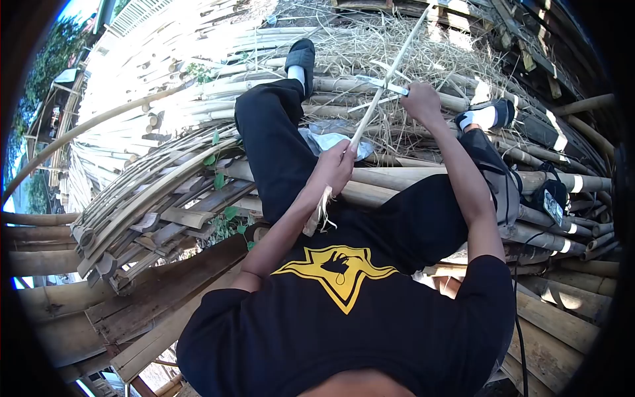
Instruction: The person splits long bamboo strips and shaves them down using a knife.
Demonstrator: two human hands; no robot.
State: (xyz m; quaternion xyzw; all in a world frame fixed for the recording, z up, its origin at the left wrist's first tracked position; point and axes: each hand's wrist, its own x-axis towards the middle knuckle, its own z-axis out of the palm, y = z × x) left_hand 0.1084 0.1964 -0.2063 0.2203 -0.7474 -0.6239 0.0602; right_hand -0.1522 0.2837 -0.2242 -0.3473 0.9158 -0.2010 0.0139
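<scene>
A long pale bamboo strip runs from near my lap up toward the top of the view. My left hand is closed round its lower part, and a frayed end with curled shavings hangs below the fist. On the right, my right hand grips the handle end of a knife. The knife's blade points left and crosses the strip, apparently touching it. The handle itself is mostly hidden in my fist. A whitish cloth or plastic piece lies just beyond my left hand.
Bamboo poles lie beneath and around my legs. Thin shavings cover the ground ahead. Split bamboo pieces are stacked at the left, under a curved pole. A dark bag sits at the right; a black cable hangs below it.
</scene>
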